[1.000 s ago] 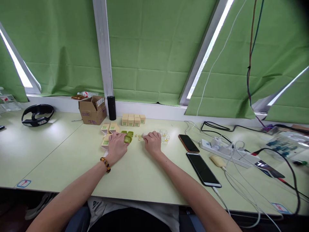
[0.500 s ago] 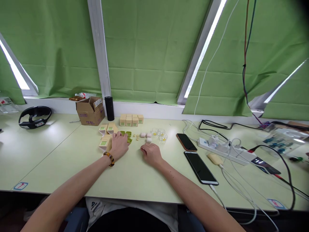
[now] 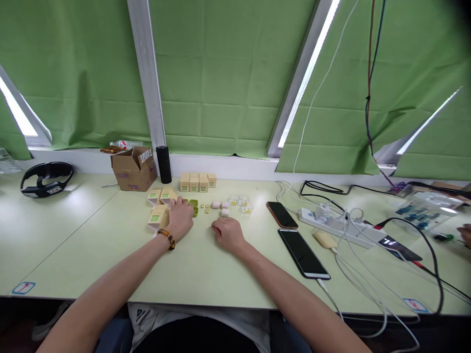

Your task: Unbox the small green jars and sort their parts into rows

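Note:
My left hand, with a beaded bracelet on the wrist, is bent down over several small green cases. Its fingers close at one of them and partly cover it. My right hand rests on the table, fingers curled in, with nothing visible in them. Open-flapped small cardboard boxes lie just left of my left hand. Between and beyond my hands are tiny yellowish pieces, pinkish-white rounded pieces and clear containers with yellow bits.
Closed small boxes stand in a row farther back. A carton, a black cylinder and a black headset are at the left. Two phones, a power strip and tangled cables lie right. Another person's hand shows at the right edge.
My left hand has shifted slightly among the green cases, which now sit closer together. My right hand stays put. Another person's hand has appeared at the right edge. The view has turned slightly.

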A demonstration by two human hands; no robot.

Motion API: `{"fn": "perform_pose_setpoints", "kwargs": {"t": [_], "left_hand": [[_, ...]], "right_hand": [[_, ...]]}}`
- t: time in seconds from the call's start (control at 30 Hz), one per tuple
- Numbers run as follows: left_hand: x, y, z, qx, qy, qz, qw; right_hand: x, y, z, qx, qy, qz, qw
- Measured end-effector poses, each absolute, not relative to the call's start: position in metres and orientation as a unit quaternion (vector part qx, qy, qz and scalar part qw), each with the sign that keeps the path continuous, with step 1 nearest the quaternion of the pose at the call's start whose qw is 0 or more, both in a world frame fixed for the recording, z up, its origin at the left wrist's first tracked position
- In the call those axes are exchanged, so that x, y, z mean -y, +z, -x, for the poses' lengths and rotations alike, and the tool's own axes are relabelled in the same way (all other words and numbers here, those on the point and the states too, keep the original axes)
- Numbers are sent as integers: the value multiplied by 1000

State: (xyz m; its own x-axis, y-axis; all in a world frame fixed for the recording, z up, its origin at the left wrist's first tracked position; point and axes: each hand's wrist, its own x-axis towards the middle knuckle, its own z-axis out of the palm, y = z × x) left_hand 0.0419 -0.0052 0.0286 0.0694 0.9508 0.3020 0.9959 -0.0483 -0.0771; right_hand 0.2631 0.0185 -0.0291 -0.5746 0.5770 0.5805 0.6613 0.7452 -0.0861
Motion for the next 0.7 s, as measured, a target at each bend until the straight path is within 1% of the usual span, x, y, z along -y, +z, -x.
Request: {"fn": "perform_pose_setpoints", "kwargs": {"t": [0.17,0.7], "left_hand": [[-4,31,-45,680,-52,714,157],[-26,29,-50,696,-57,699,156]], "right_hand": [[-19,-29,-264,887,-70,346,298],[-20,-29,-263,887,-70,338,307]]}}
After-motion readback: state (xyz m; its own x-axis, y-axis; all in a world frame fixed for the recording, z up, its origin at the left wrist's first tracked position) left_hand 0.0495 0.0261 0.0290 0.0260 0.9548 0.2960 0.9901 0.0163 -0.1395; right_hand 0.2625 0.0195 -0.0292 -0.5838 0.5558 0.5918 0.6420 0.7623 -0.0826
